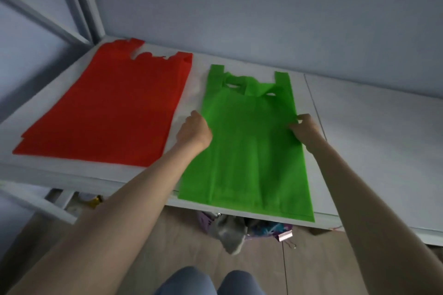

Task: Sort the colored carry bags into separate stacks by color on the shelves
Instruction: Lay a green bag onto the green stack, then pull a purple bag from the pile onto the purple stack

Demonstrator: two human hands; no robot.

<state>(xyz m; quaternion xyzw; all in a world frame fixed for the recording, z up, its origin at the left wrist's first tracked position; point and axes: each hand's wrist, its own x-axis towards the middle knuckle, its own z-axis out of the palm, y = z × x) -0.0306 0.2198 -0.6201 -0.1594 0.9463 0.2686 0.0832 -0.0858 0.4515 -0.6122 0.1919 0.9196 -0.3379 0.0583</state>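
I see both arms stretched forward: my left hand (194, 130) and right hand (304, 130) pinch opposite edges of the green carry bag (249, 146), flat on the white shelf (374, 132), right of the red bag stack (112, 108).

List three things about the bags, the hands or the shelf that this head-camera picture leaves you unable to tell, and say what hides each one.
1. How many bags lie in the red stack: seen from above, the layers merge.
2. The fingertips of the left hand: curled under at the green bag's edge.
3. What lies below the shelf: its board covers most of the floor clutter.
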